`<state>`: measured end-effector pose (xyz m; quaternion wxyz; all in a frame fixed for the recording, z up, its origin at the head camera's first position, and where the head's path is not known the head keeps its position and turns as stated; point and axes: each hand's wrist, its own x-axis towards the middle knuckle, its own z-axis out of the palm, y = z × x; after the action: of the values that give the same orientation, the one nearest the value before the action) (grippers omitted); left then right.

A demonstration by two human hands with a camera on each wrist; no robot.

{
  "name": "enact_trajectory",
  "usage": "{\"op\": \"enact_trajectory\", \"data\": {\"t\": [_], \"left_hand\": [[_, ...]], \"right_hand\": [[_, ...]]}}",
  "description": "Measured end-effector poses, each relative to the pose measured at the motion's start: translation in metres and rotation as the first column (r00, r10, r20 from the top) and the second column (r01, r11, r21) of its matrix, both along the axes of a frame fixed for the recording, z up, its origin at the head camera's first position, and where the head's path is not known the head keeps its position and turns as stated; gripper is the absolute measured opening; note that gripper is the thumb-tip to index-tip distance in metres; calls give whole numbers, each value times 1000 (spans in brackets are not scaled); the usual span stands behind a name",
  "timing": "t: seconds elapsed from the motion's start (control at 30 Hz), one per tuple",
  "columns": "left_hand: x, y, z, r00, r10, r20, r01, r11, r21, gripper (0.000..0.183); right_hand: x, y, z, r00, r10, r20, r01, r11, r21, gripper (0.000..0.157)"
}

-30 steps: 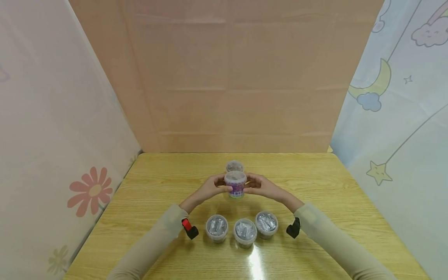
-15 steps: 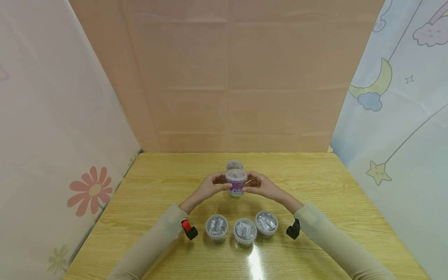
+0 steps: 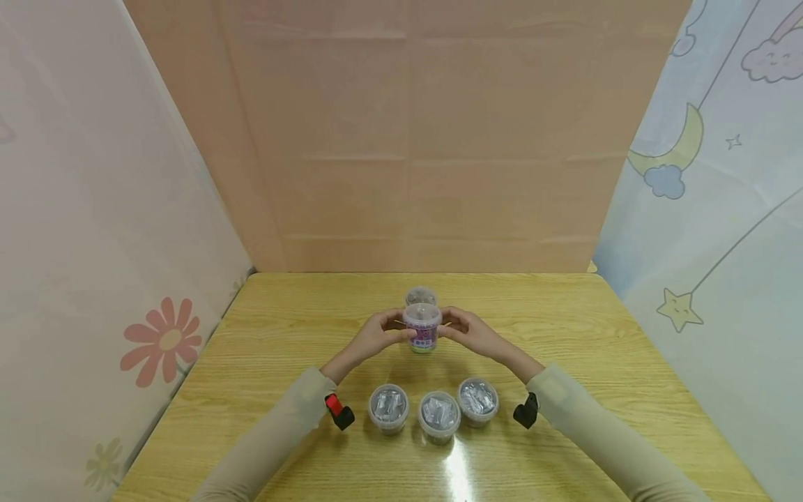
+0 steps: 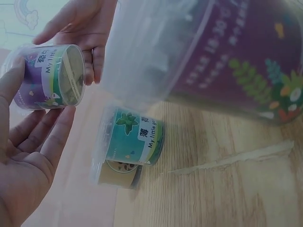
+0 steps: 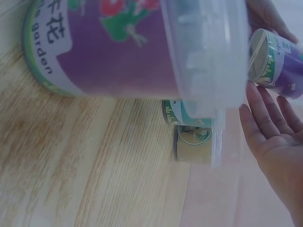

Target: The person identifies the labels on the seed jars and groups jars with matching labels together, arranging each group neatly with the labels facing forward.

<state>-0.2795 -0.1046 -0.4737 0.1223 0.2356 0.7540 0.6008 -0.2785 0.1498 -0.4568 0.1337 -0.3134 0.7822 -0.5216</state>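
A lidded plastic tub with a purple "My little garden" label (image 3: 422, 335) is held in front of me, above the table. My left hand (image 3: 375, 335) grips its left side, thumb (image 4: 14, 73) on the label and fingertips beneath in the left wrist view. At its right side is my right hand (image 3: 469, 333), thumb tip at the label. In the right wrist view those fingers (image 5: 260, 113) are extended, with fingertips right at the tub's base. Close by in each wrist view stands another purple-labelled tub (image 4: 246, 61).
Three lidded tubs stand in front: left (image 3: 388, 408), middle (image 3: 439, 415) and right (image 3: 478, 401). A farther tub (image 3: 420, 295) peeks out behind the held one. The left wrist view shows a teal tub (image 4: 135, 137) beside a tan tub (image 4: 118, 174). A beige backdrop (image 3: 408, 174) borders the table.
The tub has risen slightly and turned so its white label text faces me. My right thumb has shifted up along its side. The other tubs have not moved.
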Motion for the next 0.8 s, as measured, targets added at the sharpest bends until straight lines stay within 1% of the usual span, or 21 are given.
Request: {"op": "enact_trajectory", "data": {"t": [0.1,0.23,0.4,0.5,0.63,0.73,0.8], "left_hand": [[1,-1,1,1000,5,-4,-5,1000,-14,53],[1,-1,2,1000,4,-7,-4,1000,-29,51],[0,-3,2,999,-36,-6,36,999,-29,46],[1,-3,5,997,-72,20,72,997,-1,46],[7,-5,18,993,-108,54,105,994,42,47],[7,-4,18,991,-110,76,106,993,55,48],[4,-3,13,991,-103,81,99,993,57,48]], "right_hand": [[0,0,2,1000,9,15,-9,1000,-15,35],[-1,-1,3,999,35,38,-33,998,-59,36],[-2,0,1,998,47,43,-44,997,-71,36],[-2,1,0,998,48,42,-45,997,-66,37],[-2,2,1,998,46,42,-43,997,-61,37],[-1,3,2,998,42,37,-40,998,-55,36],[-1,4,3,999,34,35,-32,999,-42,35]]}}
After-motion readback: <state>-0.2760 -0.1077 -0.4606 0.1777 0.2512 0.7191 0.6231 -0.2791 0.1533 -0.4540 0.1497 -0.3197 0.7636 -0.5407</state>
